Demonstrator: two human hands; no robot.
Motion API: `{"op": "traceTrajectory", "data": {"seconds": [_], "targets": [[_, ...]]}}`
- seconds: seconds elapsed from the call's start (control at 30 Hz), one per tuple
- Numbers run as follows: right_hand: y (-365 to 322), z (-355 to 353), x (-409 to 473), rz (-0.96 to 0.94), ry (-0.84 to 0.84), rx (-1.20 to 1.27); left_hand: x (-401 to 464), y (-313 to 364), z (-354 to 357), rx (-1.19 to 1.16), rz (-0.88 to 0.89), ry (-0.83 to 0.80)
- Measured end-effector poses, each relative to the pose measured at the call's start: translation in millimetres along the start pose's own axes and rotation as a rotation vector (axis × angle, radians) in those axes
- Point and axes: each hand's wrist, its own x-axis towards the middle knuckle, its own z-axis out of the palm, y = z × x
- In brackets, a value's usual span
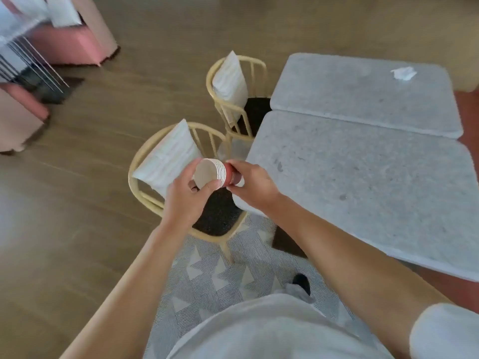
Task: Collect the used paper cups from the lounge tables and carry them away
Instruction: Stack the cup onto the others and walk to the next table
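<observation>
A nested stack of several red paper cups (pixel 216 175) lies sideways in the air between both hands, white rims and mouth facing left. My left hand (pixel 188 195) grips the rim end from below, thumb and fingers curled round the mouth. My right hand (pixel 252 183) holds the base end of the stack, fingers wrapped over the red wall. The stack hovers over a chair, just left of the grey stone table (pixel 363 193) corner.
Two wooden chairs (pixel 178 177) (pixel 237 92) with white cushions stand left of the two joined grey tables. A crumpled white napkin (pixel 403 73) lies on the far table (pixel 357 94). Pink sofas (pixel 64 40) stand at the upper left. A patterned rug (pixel 220 275) covers the floor underfoot.
</observation>
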Motion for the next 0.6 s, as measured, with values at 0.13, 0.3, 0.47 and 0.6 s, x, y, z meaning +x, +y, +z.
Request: {"op": "traceTrajectory", "data": {"seconds": [0.13,0.3,0.47,0.6], "targets": [[-72.0,20.7,34.3,-0.143,0.019,-0.016,-4.8,-12.8,-76.0,-0.062,0.021,0.133],[-159.4,51.7,78.7,-0.282,-0.025,0.007,-23.5,-24.9,-170.7,-0.104,0.076,0.283],[-232.6,78.4,114.4,-0.386,-0.067,0.068,-36.8,-40.5,-249.4,-0.089,0.092,0.385],[-272.6,102.3,137.9,-0.436,-0.116,0.143,-39.3,-56.3,-295.7,0.019,0.101,0.395]]}}
